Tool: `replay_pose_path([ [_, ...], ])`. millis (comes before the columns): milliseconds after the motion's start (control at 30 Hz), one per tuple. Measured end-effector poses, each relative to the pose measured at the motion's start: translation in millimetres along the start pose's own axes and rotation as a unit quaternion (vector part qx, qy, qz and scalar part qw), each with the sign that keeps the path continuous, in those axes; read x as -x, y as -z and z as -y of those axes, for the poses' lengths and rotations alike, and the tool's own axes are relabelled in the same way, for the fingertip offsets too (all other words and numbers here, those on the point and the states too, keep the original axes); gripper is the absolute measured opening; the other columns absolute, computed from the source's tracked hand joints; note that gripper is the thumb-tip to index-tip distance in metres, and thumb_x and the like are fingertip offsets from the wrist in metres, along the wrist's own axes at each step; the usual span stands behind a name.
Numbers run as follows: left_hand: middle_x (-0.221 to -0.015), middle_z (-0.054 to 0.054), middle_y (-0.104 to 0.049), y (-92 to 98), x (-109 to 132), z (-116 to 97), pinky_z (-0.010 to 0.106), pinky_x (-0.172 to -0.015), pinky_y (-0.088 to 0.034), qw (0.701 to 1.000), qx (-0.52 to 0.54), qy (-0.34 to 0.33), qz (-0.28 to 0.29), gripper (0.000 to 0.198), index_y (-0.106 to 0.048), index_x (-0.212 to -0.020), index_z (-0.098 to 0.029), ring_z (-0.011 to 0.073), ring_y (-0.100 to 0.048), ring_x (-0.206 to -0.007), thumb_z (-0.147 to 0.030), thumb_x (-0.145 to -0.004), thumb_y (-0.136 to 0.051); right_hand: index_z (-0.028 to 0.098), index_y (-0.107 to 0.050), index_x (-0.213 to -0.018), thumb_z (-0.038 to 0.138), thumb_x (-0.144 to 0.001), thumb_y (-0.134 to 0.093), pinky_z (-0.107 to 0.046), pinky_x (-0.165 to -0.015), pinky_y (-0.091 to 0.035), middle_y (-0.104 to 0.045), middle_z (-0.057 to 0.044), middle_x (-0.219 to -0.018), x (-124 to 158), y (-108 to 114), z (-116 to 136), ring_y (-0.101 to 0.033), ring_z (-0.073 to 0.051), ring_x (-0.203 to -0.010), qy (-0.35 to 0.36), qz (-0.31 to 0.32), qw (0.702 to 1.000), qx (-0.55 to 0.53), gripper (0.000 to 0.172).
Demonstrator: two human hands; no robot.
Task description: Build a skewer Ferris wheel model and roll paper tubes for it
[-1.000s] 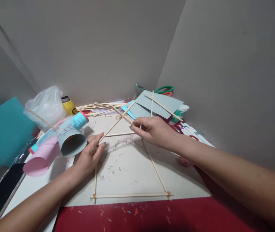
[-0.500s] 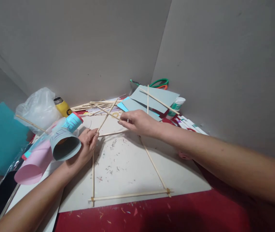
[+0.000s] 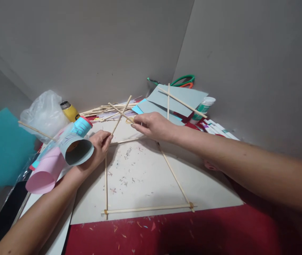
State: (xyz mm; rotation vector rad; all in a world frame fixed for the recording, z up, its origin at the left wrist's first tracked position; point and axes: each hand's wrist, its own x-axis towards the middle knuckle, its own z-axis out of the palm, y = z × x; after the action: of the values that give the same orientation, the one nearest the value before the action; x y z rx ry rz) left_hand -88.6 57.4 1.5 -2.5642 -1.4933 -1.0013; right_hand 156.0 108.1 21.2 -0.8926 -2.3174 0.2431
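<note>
No writing can be read on the blue-marked rolled paper (image 3: 78, 154) or on the green-labelled white bottle (image 3: 203, 107). The stick frame (image 3: 148, 209) is laid on the white board (image 3: 140, 177). One raised stick is pinched by the left hand (image 3: 98, 145), and the crossing one by the right hand (image 3: 153, 125).

L hand (image 3: 98, 145) & R hand (image 3: 153, 125) are showing bare. L forearm (image 3: 42, 212) & R forearm (image 3: 246, 166) are running uncovered to frame edges. Nails (image 3: 133, 125) are looking short.
</note>
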Motion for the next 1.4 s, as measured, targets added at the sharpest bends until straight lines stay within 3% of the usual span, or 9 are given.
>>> replay_pose_path([
  [333,-0.072,0.0,-0.061,0.8,-7.5,-9.8,0.024,-0.061,-0.042,1.0,0.009,-0.021,-0.008,0.018,-0.061,-0.079,-0.017,0.0117,-0.054,-0.063,-0.022,-0.092,-0.05,0.021,-0.041,-0.067,0.021,-0.087,-0.049,-0.026,-0.059,-0.029,-0.043,0.003,-0.061,5.2,6.2,0.8,-0.038,-0.012,-0.057,-0.013,0.021,1.0,0.007,0.022],
  [667,-0.079,0.001,-0.06,-3.8,-3.6,7.6,0.025,-0.065,-0.043,0.999,0.03,-0.017,0.031,0.01,-0.059,-0.083,-0.018,0.013,-0.055,-0.07,-0.018,-0.09,-0.051,0.02,-0.048,-0.069,0.018,-0.088,-0.049,-0.027,-0.06,-0.031,-0.054,-0.001,-0.067,16.9,7.8,-6.8,-0.042,-0.014,-0.062,-0.06,0.114,0.99,0.056,0.019],
  [967,-0.077,0.001,-0.059,-8.2,8.5,12.9,0.027,-0.067,-0.044,0.999,0.016,0.001,0.052,0.011,-0.056,-0.08,-0.018,0.0146,-0.055,-0.071,-0.01,-0.084,-0.051,0.021,-0.05,-0.067,0.016,-0.084,-0.049,-0.027,-0.058,-0.032,-0.056,-0.002,-0.066,31.0,10.3,-15.1,-0.045,-0.015,-0.059,-0.087,0.158,0.982,0.049,0.018],
  [1400,-0.078,0.001,-0.06,-12.2,19.5,14.5,0.028,-0.067,-0.044,0.997,0.027,0.048,0.05,0.009,-0.056,-0.081,-0.02,0.0144,-0.055,-0.07,-0.017,-0.088,-0.052,0.021,-0.053,-0.069,0.018,-0.082,-0.05,-0.025,-0.058,-0.035,-0.055,0.001,-0.063,34.9,5.0,-19.8,-0.048,-0.014,-0.058,-0.106,0.148,0.983,0.026,0.014],
])
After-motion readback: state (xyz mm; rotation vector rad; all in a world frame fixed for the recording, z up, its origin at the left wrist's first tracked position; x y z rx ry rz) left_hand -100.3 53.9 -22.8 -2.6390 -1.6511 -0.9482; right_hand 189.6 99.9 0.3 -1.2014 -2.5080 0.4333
